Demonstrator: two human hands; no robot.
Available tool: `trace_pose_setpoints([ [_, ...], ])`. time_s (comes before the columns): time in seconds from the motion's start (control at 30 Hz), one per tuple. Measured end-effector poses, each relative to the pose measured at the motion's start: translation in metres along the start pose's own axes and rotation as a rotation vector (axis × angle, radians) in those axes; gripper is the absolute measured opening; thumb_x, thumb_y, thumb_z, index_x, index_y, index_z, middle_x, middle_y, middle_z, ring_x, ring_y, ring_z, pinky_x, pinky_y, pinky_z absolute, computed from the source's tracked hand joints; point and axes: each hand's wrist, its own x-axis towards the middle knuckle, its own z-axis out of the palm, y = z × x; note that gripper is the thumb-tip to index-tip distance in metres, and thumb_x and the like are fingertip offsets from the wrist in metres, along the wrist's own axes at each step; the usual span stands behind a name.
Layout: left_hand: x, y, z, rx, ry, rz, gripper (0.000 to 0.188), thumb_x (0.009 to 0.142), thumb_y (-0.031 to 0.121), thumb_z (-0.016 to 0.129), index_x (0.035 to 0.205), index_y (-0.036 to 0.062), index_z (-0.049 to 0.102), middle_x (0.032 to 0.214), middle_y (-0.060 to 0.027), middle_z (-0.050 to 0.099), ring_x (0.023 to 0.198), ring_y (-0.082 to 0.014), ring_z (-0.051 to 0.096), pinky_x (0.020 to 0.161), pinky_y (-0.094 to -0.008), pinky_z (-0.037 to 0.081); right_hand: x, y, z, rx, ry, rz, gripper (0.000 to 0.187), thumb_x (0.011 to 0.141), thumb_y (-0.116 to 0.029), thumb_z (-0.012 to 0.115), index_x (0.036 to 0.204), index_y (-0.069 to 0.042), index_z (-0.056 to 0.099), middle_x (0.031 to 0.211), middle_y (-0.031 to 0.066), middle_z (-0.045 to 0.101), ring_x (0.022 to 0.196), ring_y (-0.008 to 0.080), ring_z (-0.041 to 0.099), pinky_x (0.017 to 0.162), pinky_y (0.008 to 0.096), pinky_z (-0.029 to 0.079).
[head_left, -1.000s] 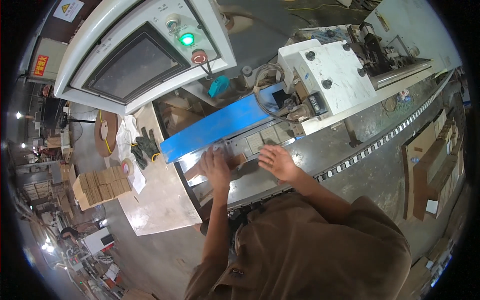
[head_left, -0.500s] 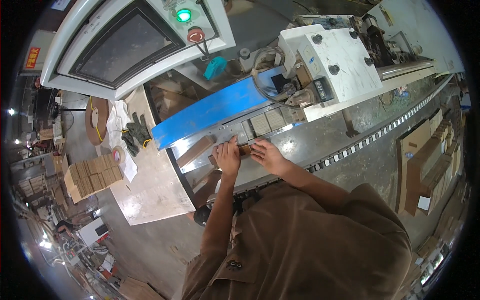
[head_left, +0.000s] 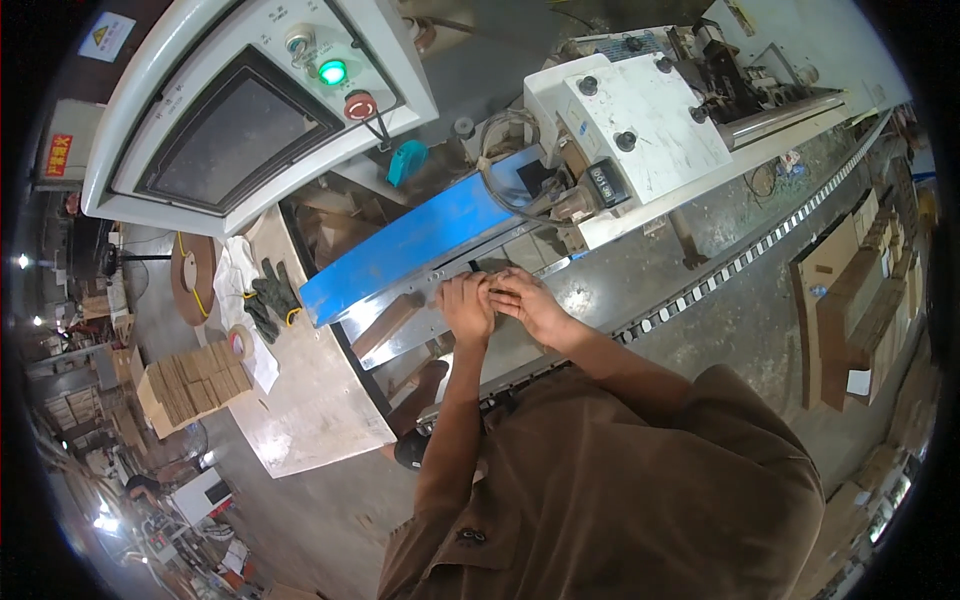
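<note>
My left hand [head_left: 467,308] and my right hand [head_left: 535,308] meet over the metal track [head_left: 396,344] on the machine. The fingers of both are curled inward and nearly touch, closed around something small and brownish that they mostly hide. Just beyond them, pale blocks [head_left: 532,252] sit in the track's channel beside the long blue cover [head_left: 420,228]. To the left of my left hand, a brown cardboard strip [head_left: 388,322] lies slantwise on the metal.
A control panel with a dark screen [head_left: 240,130] stands at the upper left, and a white machine head [head_left: 640,130] at the upper right. Gloves [head_left: 270,298] and a tape roll [head_left: 240,342] lie on the side table [head_left: 305,425]. Stacked cardboard [head_left: 195,383] stands beyond its left edge.
Both hands have come closer together and the brown piece between them is now mostly covered. The pale blocks in the channel are less visible. The whole view has shifted slightly.
</note>
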Motion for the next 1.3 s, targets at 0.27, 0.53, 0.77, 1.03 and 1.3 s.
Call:
trace_pose_setpoints([
  [0.27, -0.027, -0.017, 0.001, 0.165, -0.167, 0.121, 0.041, 0.100, 0.010, 0.055, 0.140, 0.0055, 0.060, 0.148, -0.0140, 0.058, 0.127, -0.0401, 0.056, 0.112, -0.0547, 0.039, 0.040, 0.008, -0.008, 0.110, 0.018, -0.188, 0.039, 0.101, -0.009, 0.054, 0.140, -0.006, 0.053, 0.112, 0.0037, 0.062, 0.105, 0.0135, 0.062, 0.099, 0.0306, 0.049],
  [0.53, -0.026, -0.040, 0.006, 0.108, -0.282, 0.105, 0.047, 0.093, -0.002, 0.054, 0.137, 0.0116, 0.066, 0.148, -0.0086, 0.059, 0.140, -0.0362, 0.051, 0.119, -0.0537, 0.037, 0.022, 0.026, -0.037, -0.140, 0.403, -0.289, 0.041, 0.100, -0.017, 0.060, 0.139, -0.007, 0.052, 0.132, 0.0051, 0.057, 0.121, 0.0175, 0.054, 0.109, 0.0350, 0.041],
  [0.77, -0.006, -0.045, 0.014, 0.033, -0.139, 0.067, 0.035, 0.089, 0.002, 0.063, 0.120, 0.0120, 0.077, 0.134, -0.0022, 0.070, 0.132, -0.0252, 0.060, 0.112, -0.0485, 0.046, 0.019, 0.024, -0.023, 0.108, 0.083, 0.074, 0.039, 0.103, -0.023, 0.061, 0.138, -0.008, 0.051, 0.132, 0.0061, 0.057, 0.127, 0.0239, 0.054, 0.110, 0.0384, 0.044],
  [1.03, -0.005, -0.043, 0.005, 0.171, -0.221, 0.011, 0.043, 0.087, 0.005, 0.067, 0.127, 0.0200, 0.074, 0.140, 0.0025, 0.067, 0.125, -0.0268, 0.061, 0.104, -0.0472, 0.035, 0.049, 0.034, -0.007, 0.340, -0.040, 0.071, 0.034, 0.098, -0.019, 0.064, 0.131, -0.015, 0.055, 0.126, -0.0023, 0.060, 0.123, 0.0160, 0.055, 0.112, 0.0369, 0.040],
  [1.3, 0.003, -0.043, -0.004, 0.192, -0.301, 0.000, 0.049, 0.091, 0.008, 0.066, 0.135, 0.0296, 0.071, 0.148, 0.0117, 0.061, 0.103, -0.0236, 0.057, 0.103, -0.0439, 0.031, 0.031, 0.022, 0.003, 0.378, 0.042, 0.079, 0.039, 0.096, -0.016, 0.061, 0.134, -0.014, 0.054, 0.132, -0.0048, 0.057, 0.128, 0.0169, 0.053, 0.115, 0.0376, 0.037],
])
